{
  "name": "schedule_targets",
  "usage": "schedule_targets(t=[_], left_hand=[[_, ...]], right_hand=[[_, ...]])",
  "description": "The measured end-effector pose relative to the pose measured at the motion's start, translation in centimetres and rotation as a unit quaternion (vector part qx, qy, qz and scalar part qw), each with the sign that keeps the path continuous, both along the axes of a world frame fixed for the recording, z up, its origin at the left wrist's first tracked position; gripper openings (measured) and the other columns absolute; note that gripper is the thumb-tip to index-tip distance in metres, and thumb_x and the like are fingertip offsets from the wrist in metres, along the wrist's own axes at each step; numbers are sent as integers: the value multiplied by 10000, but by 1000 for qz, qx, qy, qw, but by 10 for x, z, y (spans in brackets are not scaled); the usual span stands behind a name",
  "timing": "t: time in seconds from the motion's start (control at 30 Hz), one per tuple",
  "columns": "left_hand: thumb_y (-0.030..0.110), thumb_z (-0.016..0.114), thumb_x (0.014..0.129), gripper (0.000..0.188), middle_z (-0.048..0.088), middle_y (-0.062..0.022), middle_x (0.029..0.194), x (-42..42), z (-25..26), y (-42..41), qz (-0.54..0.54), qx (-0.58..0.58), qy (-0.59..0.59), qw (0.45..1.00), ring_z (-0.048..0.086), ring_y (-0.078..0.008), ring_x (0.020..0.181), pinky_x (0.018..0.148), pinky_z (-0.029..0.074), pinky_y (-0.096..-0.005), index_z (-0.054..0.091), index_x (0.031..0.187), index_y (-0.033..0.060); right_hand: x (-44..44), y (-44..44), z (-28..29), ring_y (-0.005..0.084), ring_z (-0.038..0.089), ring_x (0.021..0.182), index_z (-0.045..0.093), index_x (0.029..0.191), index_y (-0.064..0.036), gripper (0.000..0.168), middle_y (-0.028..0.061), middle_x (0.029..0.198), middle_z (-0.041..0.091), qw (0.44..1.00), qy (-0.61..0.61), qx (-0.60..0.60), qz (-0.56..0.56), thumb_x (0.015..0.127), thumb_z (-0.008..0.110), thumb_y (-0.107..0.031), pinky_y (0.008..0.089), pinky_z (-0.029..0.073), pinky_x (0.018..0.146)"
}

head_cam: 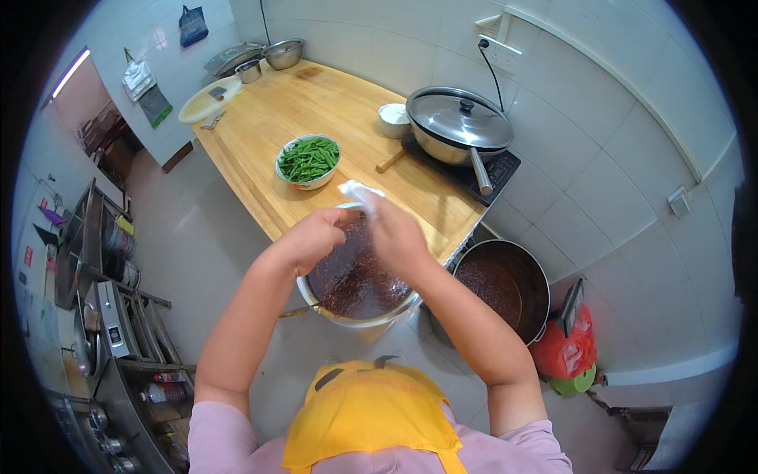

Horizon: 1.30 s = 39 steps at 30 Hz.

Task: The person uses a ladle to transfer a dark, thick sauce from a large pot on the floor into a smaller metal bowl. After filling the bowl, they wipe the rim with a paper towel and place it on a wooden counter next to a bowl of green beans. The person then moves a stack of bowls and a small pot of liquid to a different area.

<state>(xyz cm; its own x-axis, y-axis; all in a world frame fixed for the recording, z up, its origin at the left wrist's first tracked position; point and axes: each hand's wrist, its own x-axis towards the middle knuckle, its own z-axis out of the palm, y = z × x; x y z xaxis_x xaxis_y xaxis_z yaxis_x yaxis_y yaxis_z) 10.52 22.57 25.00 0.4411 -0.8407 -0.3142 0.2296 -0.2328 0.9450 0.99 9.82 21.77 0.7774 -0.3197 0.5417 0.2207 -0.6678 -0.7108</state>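
A wide metal pot (362, 322) stands before me against the table's near end, filled with dark red, oily sauce (361, 278) flecked with bits. My left hand (317, 238) has its fingers curled over the left far part of the rim. In my right hand (400, 237) is a white cloth or tissue (360, 191), at the far rim; this hand is slightly blurred. A thin handle (299, 311) sticks out over the pot's left near rim. Beyond the pot, a bowl of cut green beans (308, 160) sits on the wooden table (331, 112).
On the table's right, a lidded pan (459, 121) rests on an induction cooker (506, 169), beside a bowl of white contents (394, 118). A second deep pot (503, 287) with red sauce stands lower right, near a red plastic bag (571, 343). Metal shelving (142, 343) lines the left.
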Motion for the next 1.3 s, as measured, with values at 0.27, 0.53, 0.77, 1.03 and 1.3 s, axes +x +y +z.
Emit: schedule_targets(t=[0.27, 0.53, 0.77, 1.03, 1.3], left_hand=[[-48, 477, 721, 487, 548, -117, 1139, 23, 19, 19, 11, -17, 71, 997, 520, -202, 1070, 882, 432, -343, 463, 1207, -44], [78, 583, 781, 322, 595, -58, 977, 59, 8, -3, -73, -17, -139, 987, 543, -102, 897, 812, 416, -263, 544, 1092, 1], [239, 620, 830, 222, 548, 4, 618, 70, -11, -10, 2, 58, -194, 979, 491, -75, 512, 480, 415, -215, 575, 713, 56], [400, 586, 822, 496, 625, -161, 986, 70, -8, 27, -51, 55, -365, 928, 605, -229, 885, 787, 470, -340, 588, 1038, -47], [203, 649, 778, 254, 592, -58, 780, 60, -45, 87, 110, 180, -160, 964, 563, -113, 757, 633, 457, -243, 587, 900, -10]], right_hand=[[6, -12, 4, 384, 569, 914, 550, 1102, -7, 334, 225, 972, 602, 986, 60, -147, -54, 780, 470, -42, 435, 434, 854], [22, -22, 16, 107, 567, 710, 611, 1019, -23, 259, 46, 813, 618, 911, 140, 378, 86, 825, 448, -73, 255, 444, 621], [24, 3, 20, 334, 581, 759, 591, 904, 0, 179, 173, 864, 609, 992, 95, -41, -72, 769, 525, -98, 403, 456, 676], [2, -36, -5, 296, 528, 787, 555, 648, 2, 187, 127, 804, 551, 984, 15, -108, -139, 740, 647, -132, 402, 423, 694], [-45, -138, -63, 193, 597, 672, 640, 912, -29, 172, 106, 755, 615, 960, 251, 58, -107, 769, 565, -86, 307, 462, 618]])
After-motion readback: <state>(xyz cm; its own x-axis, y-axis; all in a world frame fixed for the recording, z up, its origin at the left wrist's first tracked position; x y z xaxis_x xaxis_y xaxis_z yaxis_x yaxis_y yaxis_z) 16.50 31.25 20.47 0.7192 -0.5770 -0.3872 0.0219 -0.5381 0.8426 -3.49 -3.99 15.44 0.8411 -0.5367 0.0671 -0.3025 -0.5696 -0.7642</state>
